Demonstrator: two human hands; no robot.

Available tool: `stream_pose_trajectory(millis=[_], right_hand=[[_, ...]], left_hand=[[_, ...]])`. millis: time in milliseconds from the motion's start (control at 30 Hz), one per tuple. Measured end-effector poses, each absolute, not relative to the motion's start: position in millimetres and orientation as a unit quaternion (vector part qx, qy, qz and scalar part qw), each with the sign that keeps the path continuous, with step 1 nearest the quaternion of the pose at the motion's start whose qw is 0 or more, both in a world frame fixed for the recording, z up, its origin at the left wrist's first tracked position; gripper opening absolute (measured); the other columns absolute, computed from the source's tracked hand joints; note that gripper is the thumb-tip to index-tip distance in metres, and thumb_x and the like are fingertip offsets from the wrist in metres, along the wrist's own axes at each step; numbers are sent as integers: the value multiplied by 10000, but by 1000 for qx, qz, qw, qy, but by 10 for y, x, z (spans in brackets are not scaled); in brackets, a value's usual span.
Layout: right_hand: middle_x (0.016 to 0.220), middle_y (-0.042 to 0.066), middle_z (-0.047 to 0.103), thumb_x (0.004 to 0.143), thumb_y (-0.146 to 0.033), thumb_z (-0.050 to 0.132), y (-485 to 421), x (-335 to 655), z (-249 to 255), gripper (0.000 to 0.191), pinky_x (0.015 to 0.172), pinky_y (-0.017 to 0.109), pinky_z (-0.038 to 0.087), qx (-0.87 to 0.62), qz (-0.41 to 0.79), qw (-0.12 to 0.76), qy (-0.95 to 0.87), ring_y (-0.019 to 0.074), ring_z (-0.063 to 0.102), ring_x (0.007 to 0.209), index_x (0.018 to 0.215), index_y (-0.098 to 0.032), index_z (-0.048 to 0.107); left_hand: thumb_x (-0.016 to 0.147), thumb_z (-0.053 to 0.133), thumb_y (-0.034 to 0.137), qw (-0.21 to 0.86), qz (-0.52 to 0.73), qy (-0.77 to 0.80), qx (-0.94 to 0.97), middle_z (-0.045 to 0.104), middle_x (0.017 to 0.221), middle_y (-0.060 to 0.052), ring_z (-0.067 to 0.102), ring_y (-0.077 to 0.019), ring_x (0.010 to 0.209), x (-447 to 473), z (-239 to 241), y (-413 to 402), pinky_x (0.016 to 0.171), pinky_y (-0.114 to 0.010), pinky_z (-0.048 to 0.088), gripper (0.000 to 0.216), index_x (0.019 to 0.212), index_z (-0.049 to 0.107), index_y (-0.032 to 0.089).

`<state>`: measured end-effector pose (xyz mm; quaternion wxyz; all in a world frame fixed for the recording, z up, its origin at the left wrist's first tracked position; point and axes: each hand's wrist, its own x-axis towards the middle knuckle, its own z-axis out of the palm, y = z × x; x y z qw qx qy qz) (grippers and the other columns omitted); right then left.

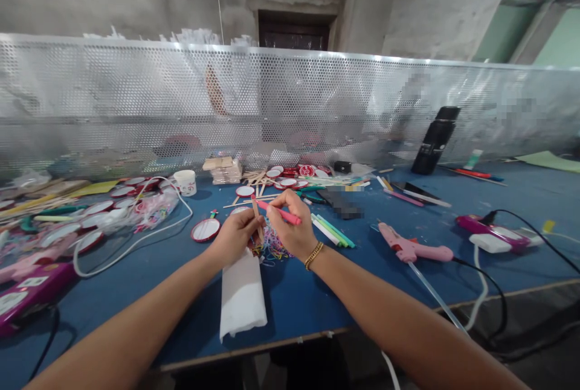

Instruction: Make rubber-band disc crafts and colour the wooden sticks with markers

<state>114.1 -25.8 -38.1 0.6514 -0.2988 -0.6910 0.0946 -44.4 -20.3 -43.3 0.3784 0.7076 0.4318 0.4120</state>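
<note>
Between the fingers of my left hand [238, 234] stands a flat wooden craft stick [255, 214], held upright. My right hand [292, 225] grips a pink marker [286, 215], its tip close to the stick's upper end. Whether the tip touches the wood, I cannot tell. Beneath both hands lies a pile of thin coloured rubber bands [273, 245]. A folded white paper [243, 296] rests on the blue table [308, 305] just below my left hand. Several green and white markers [333, 230] lie to the right of my right hand.
A pink glue gun [414, 245] with a cord lies at the right, near a purple power strip [496, 232]. Further back are a paper cup [185, 183], stacked wooden pieces [223, 170], round red-rimmed discs [205, 230] and a black bottle [435, 140]. A perforated metal screen [317, 94] borders the table.
</note>
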Motion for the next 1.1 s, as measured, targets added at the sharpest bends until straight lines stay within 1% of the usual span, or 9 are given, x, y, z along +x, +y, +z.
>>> stream_pose_trajectory(millis=[167, 433, 833, 1100], right_hand=[[735, -4, 597, 811, -182, 559, -241, 1136, -391, 70, 720, 306, 433, -301, 96, 645, -696, 159, 550, 737, 747, -209, 551], [760, 1, 610, 811, -184, 570, -233, 1126, -411, 53, 718, 299, 438, -312, 106, 636, -698, 161, 553, 754, 766, -208, 556], [751, 0, 605, 830, -194, 557, -201, 1130, -418, 78, 703, 295, 438, -333, 106, 650, -674, 154, 551, 737, 754, -208, 545], [764, 0, 613, 828, -202, 567, -243, 1114, -407, 44, 728, 302, 445, -314, 102, 639, -695, 157, 557, 754, 786, -211, 559]], left_hand=[[782, 611, 599, 395, 416, 428, 698, 516, 514, 43, 473, -102, 431, -429, -415, -217, 433, -224, 377, 433, 731, 529, 176], [782, 591, 624, 395, 412, 430, 700, 512, 500, 43, 473, -102, 423, -414, -392, -238, 421, -220, 383, 457, 733, 535, 173], [801, 593, 558, 396, 413, 445, 689, 546, 530, 28, 505, -113, 444, -425, -391, -228, 436, -226, 400, 393, 727, 541, 176], [793, 590, 602, 381, 414, 430, 706, 502, 528, 35, 469, -108, 462, -412, -377, -241, 452, -229, 375, 441, 708, 537, 173]])
